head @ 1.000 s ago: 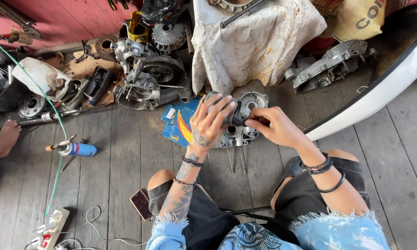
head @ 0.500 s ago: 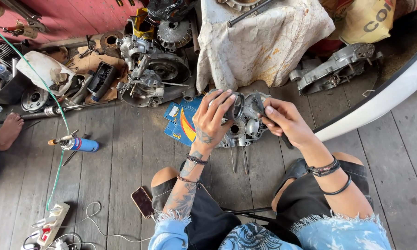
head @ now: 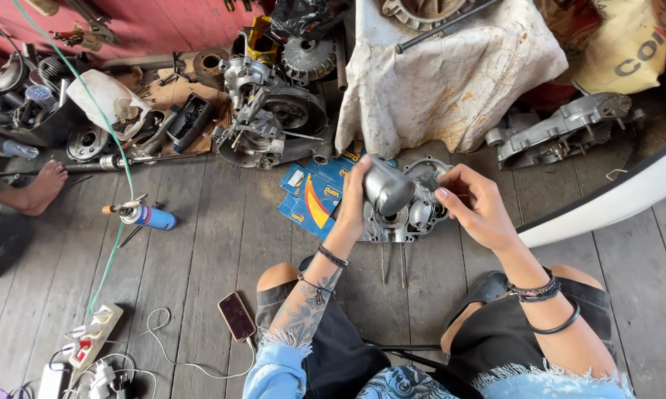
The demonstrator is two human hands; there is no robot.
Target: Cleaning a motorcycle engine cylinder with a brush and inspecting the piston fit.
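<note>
Left hand [head: 353, 201] grip clamped around metal cylinder [head: 387, 189], right hand [head: 475, 205] just beside it (fingers curled, holding nothing visible), engine casing [head: 414, 214] beneath

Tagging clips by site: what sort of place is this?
Likely an informal engine repair workshop: engine parts heaped on a plank floor, a crankcase half under the hands, a small blowtorch nearby.

In my left hand [head: 355, 198] gleams a silver-grey metal cylinder [head: 387, 188]. Beyond it lies a blue box [head: 311, 198] with orange-yellow swirl; left of my hands, a blue torch canister [head: 154, 217].
</note>
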